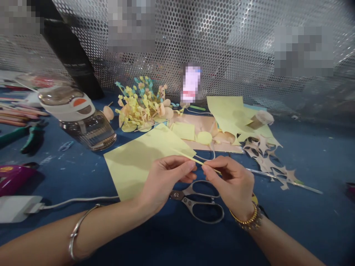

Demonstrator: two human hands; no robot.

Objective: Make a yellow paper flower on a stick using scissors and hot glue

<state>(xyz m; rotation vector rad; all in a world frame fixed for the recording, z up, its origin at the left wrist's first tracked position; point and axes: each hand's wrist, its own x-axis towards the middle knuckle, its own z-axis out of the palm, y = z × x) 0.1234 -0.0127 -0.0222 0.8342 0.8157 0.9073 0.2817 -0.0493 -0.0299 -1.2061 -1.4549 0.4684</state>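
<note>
A thin yellow paper strip (198, 162) stretches between my two hands. My left hand (173, 171) pinches it between thumb and forefinger. On the other side my right hand (230, 181) pinches the strip's right part, fingers curled. Beneath and between the hands lies a pair of scissors (194, 201), its grey handle loops toward the right and its blades mostly hidden under my left hand. A large yellow paper sheet (133, 155) lies flat behind my left hand. Small yellow paper pieces (183, 131) rest just beyond on a pinkish sheet (230, 147).
Yellow and blue paper flowers (141, 103) cluster at the back. A glass jar (88, 125) stands left, near green-handled pliers (34, 136) and a white charger (20, 208). Cut paper scraps (266, 157) and a clear rod (291, 181) lie right. A phone (191, 84) leans against perforated metal (172, 40).
</note>
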